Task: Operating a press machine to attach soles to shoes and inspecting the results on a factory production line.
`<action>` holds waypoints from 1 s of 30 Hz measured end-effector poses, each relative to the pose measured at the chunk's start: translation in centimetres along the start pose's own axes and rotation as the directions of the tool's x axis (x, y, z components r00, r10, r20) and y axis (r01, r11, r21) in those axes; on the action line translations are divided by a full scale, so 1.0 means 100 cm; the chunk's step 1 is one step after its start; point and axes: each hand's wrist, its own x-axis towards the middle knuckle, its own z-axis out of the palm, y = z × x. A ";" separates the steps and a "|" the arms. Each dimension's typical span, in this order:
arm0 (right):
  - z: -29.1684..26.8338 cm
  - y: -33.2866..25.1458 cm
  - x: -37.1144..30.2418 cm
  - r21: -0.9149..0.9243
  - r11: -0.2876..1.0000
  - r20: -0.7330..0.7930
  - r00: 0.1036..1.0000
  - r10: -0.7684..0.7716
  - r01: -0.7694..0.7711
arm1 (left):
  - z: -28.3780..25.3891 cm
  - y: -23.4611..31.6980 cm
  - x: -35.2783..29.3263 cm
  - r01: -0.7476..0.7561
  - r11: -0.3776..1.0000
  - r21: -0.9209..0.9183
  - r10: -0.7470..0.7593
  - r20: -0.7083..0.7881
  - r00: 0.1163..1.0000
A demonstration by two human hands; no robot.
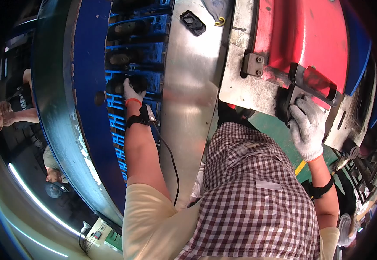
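Observation:
My left hand (135, 92), in a white knit glove with an orange cuff, reaches onto a blue slatted rack. Its thumb and fingers close round a dark shoe-shaped piece (116, 85), partly lost in shadow. Further up the rack, similar dark pieces (123, 58) lie in a row. On the other side, my right hand (306, 125), also gloved, has its fingers curled at the edge of a red machine (303, 39), just below a black handle (314, 84). Something dark (283, 105) shows beside those fingers; its kind is hidden by the glove and shadow.
A bare metal ledge (186, 108) runs between rack and machine, with a black moulded piece (193, 23) and a grey cloth item (216, 9) on it. A dark cable (171, 151) hangs from my left wrist device. Beyond the blue rail (89, 86), other people are visible.

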 end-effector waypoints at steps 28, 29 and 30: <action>0.027 -0.067 0.047 0.709 0.705 0.094 0.989 -0.118 0.016 | -0.027 -0.107 -0.309 0.185 0.957 -0.223 0.013 0.672 0.741; 0.029 -0.083 0.059 0.807 0.507 0.351 0.936 0.001 -0.303 | -0.027 -0.113 -0.322 0.171 0.965 -0.199 0.020 0.708 0.705; 0.039 -0.089 0.066 0.812 0.348 0.491 0.871 0.026 -0.468 | -0.030 -0.116 -0.335 0.216 0.957 -0.194 -0.012 0.717 0.697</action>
